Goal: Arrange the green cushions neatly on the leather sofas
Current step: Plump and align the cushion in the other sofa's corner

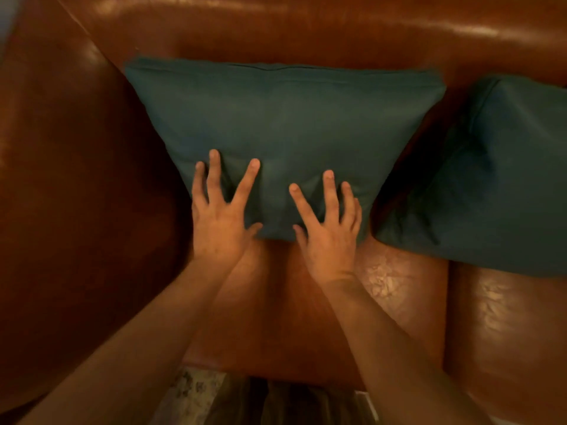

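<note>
The step in hand looked like seating 1 green cushion upright against the sofa back, next to the armrest. The left hand and right hand lay flat on its lower edge, fingers spread, pressing and gripping nothing. A 2nd cushion leaned just beside it. The next move probably called for squaring the 2 evenly.
</note>
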`<action>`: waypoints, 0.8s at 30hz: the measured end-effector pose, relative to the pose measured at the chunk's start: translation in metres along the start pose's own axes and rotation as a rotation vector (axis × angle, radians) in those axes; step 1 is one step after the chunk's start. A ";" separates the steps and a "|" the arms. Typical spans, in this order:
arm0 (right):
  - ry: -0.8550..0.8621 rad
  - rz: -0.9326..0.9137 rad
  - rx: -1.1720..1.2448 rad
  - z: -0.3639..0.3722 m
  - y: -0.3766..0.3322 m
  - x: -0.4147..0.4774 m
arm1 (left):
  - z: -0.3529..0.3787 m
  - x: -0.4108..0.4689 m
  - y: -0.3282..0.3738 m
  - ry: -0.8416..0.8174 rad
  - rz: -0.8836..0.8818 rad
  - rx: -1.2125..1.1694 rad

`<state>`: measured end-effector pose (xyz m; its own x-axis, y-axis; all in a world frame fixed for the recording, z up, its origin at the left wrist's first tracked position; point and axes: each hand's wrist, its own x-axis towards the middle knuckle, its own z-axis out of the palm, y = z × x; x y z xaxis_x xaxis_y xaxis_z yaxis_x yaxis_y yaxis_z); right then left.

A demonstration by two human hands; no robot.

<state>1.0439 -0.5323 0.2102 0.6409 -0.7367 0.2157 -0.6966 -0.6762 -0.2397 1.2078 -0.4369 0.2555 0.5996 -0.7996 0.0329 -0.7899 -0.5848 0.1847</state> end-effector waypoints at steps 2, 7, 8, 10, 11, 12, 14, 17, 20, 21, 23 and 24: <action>-0.044 -0.010 -0.065 -0.002 0.004 0.008 | -0.003 0.009 -0.002 -0.054 0.003 0.053; 0.031 0.006 -0.019 -0.047 -0.006 0.022 | -0.035 0.011 -0.008 -0.001 0.026 0.029; 0.041 -0.003 -0.006 -0.055 -0.008 0.030 | -0.042 0.016 -0.010 0.020 0.031 0.033; 0.012 -0.005 -0.024 -0.067 -0.014 0.053 | -0.059 0.033 -0.015 0.011 0.045 0.067; -0.022 0.007 -0.057 -0.070 -0.017 0.066 | -0.066 0.044 -0.018 -0.025 0.057 0.096; -0.072 0.017 -0.093 -0.071 -0.019 0.076 | -0.073 0.054 -0.020 -0.072 0.081 0.133; -0.166 0.020 -0.140 -0.072 -0.019 0.093 | -0.084 0.072 -0.024 -0.125 0.144 0.193; -0.162 -0.012 -0.175 -0.085 -0.025 0.113 | -0.108 0.099 -0.030 -0.079 0.275 0.226; -0.170 -0.071 -0.066 -0.103 -0.037 0.145 | -0.124 0.125 -0.035 -0.070 0.351 0.225; -0.229 -0.063 -0.027 -0.106 -0.038 0.155 | -0.124 0.130 -0.036 -0.128 0.347 0.228; -0.371 -0.033 -0.026 -0.103 -0.033 0.167 | -0.116 0.136 -0.038 -0.289 0.331 0.245; -0.438 -0.024 -0.045 -0.099 -0.030 0.170 | -0.111 0.138 -0.039 -0.350 0.325 0.251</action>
<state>1.1417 -0.6375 0.3474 0.7264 -0.6564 -0.2037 -0.6872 -0.6995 -0.1962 1.3359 -0.5090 0.3616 0.2749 -0.9175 -0.2876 -0.9596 -0.2805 -0.0224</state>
